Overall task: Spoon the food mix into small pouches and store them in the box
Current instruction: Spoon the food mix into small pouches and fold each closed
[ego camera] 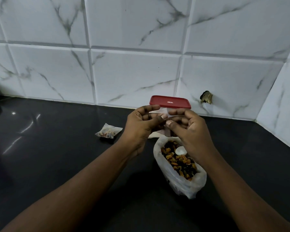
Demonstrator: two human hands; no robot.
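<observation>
White little pouch (162,112) is pinched between left hand (141,124) and right hand (187,129). The spoon (180,150) lies in the food mix (179,162), just on the near side of the right hand, the closer one.

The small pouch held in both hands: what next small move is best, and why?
Probably spread its mouth open: the left hand and right hand pinch the pouch, which looks empty, and the spoon lies in the mix bag.

Counter (57,164) free at left; filled pouch (108,131), bag (179,180), box (170,102) block the middle.
</observation>
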